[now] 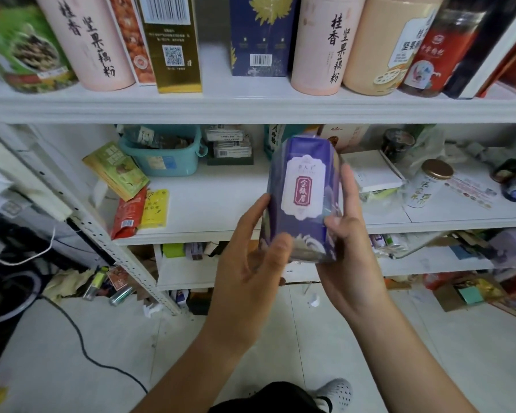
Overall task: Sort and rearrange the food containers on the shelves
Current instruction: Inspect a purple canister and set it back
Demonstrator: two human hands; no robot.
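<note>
Holds purple tea tin (304, 201) before front edge of middle shelf (191, 232), fingers of left hand (251, 263) and right hand (350, 248) clamped on its sides.

Head view, downward (close) toward shelves (251, 110)

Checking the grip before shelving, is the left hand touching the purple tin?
Touching. The head view shows the left hand with its thumb across the purple tin and fingers against its left side.
</note>
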